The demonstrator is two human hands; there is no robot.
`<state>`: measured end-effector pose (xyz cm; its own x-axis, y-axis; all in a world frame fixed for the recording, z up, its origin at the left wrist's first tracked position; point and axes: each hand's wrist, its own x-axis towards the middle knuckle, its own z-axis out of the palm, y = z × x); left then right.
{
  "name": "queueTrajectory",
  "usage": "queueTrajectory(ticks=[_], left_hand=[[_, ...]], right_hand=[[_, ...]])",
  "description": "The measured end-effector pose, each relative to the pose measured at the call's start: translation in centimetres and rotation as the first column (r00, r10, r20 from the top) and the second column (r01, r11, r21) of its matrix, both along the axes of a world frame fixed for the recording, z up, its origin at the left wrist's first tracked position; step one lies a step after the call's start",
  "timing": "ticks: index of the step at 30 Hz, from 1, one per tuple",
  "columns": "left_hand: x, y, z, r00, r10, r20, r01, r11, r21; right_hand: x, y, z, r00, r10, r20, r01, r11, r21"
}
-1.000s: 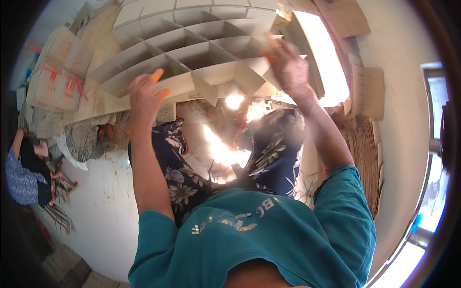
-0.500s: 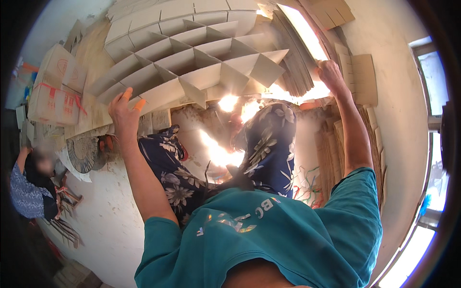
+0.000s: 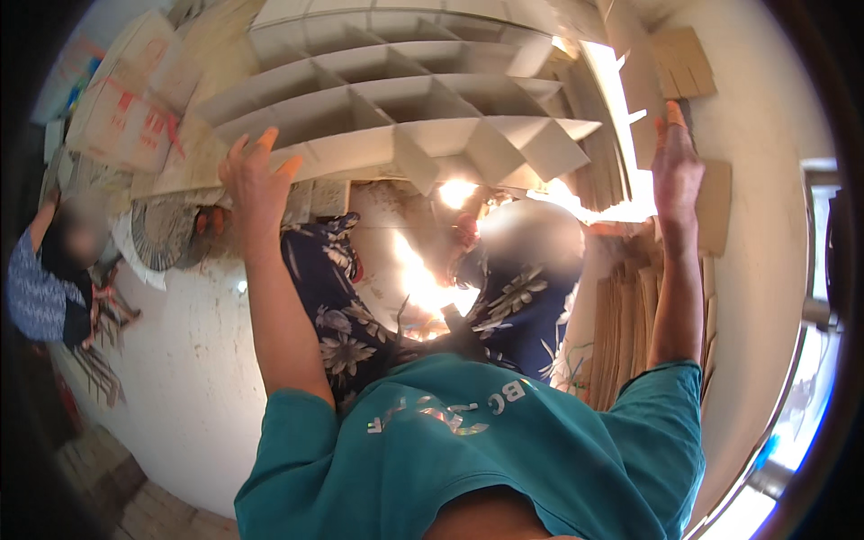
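An assembled grid of interlocking grey cardboard dividers (image 3: 360,126) lies on the work surface in front of me. My left hand (image 3: 258,184) is at its near left corner, fingers spread, with orange coverings on some fingertips. Whether those fingers touch the grid I cannot tell. At the right, my right hand (image 3: 677,171) is raised, with its fingers closed at the edge of a slotted cardboard strip (image 3: 641,76). Glare hides part of that strip. A stack of long cardboard strips (image 3: 589,135) stands between the grid and my right hand.
A white carton with red marks (image 3: 126,108) sits at the far left. Brown cardboard pieces (image 3: 684,63) lean along the right wall, and more stand in a row (image 3: 621,328) by my right forearm. Another person (image 3: 54,270) sits at the left. Strong sunlight falls between my knees.
My right hand has moved up and right from the strip stack, and a slotted strip edge now shows beside it. The left hand's fingers are more spread. The whole view has shifted.
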<state>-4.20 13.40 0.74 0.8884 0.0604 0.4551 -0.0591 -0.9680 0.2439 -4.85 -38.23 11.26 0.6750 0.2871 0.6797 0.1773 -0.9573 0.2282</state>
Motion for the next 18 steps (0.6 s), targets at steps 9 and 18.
queueTrajectory(ticks=[9,18], left_hand=[[0.9,0.8,-0.6,0.994,-0.063,-0.085,0.011,0.858,-0.514],[1.6,0.6,-0.6,0.995,-0.098,-0.012,0.078,0.857,-0.509]], right_hand=[[3.0,22.1,-0.1,0.805,0.593,-0.014,-0.418,0.584,0.695],[5.4,29.9,-2.9,0.671,0.739,-0.063,-0.507,0.52,0.688]])
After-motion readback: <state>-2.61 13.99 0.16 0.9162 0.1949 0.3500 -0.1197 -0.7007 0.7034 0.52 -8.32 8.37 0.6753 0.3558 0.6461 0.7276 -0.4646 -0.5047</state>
